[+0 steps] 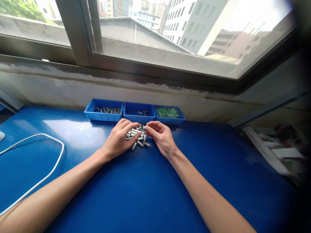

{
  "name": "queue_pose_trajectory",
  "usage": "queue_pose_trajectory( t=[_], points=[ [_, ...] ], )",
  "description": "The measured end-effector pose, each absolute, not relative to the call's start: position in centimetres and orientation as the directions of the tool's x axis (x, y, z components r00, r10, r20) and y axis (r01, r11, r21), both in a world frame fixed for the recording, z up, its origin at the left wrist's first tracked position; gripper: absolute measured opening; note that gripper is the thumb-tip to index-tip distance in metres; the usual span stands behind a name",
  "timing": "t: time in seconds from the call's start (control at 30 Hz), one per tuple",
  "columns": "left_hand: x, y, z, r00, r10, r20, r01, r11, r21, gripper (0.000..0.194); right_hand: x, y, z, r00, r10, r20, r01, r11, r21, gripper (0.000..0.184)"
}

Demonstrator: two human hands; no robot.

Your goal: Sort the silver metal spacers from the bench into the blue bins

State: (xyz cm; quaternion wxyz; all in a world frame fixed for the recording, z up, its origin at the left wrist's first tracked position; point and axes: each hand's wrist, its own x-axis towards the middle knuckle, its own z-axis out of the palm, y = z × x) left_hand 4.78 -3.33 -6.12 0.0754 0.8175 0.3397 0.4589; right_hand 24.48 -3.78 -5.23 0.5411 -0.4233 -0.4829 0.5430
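Note:
A pile of short silver metal standoffs (pixel 140 144) lies on the blue table, between my two hands. My left hand (pixel 116 139) reaches over the left side of the pile, with thumb and fingers apart around it. At the pile's right edge, my right hand (pixel 163 137) is closed in a pinch. A small metal standoff (pixel 144 127) shows between its thumb and fingertips, close to the left fingertips. Part of the pile is hidden behind the left fingers and thumb.
Three blue bins stand along the wall: the left bin (pixel 104 116) holds small screws, the middle bin (pixel 139 117) a few metal pieces, the right bin (pixel 170 121) green items. A white cable (pixel 60 152) curves over the blue table (pixel 145 194) at left. A window frame (pixel 157 69) rises behind.

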Motion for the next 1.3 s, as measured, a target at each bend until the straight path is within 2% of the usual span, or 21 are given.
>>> queue_pose_trajectory(
  t=[0.17,0.23,0.33,0.4,0.47,0.63,0.83,0.97,1.13,1.3],
  points=[
    [4.7,-3.3,-6.3,0.366,0.585,0.724,0.459,-0.79,0.406,0.012,23.9,-4.0,-5.5,-0.058,0.995,0.076,-0.117,0.069,-0.991,0.034],
    [4.7,-3.3,-6.1,0.313,0.607,0.73,0.472,-0.767,0.435,0.011,24.0,-4.0,-5.4,-0.053,0.993,0.102,-0.087,0.097,-0.992,0.032],
    [4.5,-3.1,-5.6,0.059,0.726,0.685,0.484,-0.621,0.616,0.015,24.5,-3.8,-5.4,-0.033,0.983,0.183,0.015,0.184,-0.983,0.029],
    [4.2,-2.6,-5.3,-0.148,0.811,0.566,0.39,-0.478,0.787,0.021,24.9,-3.7,-5.6,-0.01,0.97,0.245,0.141,0.244,-0.96,0.026],
    [3.8,-2.0,-5.1,-0.276,0.861,0.427,0.238,-0.369,0.898,0.028,25.2,-3.6,-5.8,0.012,0.955,0.297,0.289,0.281,-0.915,0.023],
    [3.0,-0.7,-5.5,-0.392,0.882,0.26,0.021,-0.274,0.961,0.037,25.2,-3.7,-6.0,-0.082,0.921,0.381,0.516,0.366,-0.774,0.015],
    [3.1,-0.7,-5.6,-0.369,0.899,0.235,-0.003,-0.254,0.967,0.042,25.0,-3.7,-5.7,-0.2,0.91,0.362,0.573,0.409,-0.71,0.027],
    [3.6,-1.4,-5.1,-0.272,0.907,0.321,0.083,-0.311,0.947,0.033,25.0,-3.8,-5.7,-0.211,0.907,0.364,0.585,0.415,-0.697,0.033],
    [4.1,-2.2,-4.9,-0.119,0.887,0.446,0.233,-0.412,0.881,0.026,25.0,-3.8,-5.9,-0.228,0.901,0.368,0.59,0.429,-0.684,0.032],
    [4.3,-2.5,-5.2,-0.029,0.868,0.496,0.314,-0.463,0.829,0.023,25.3,-3.7,-5.8,-0.205,0.91,0.36,0.63,0.405,-0.663,0.023]
  ],
)
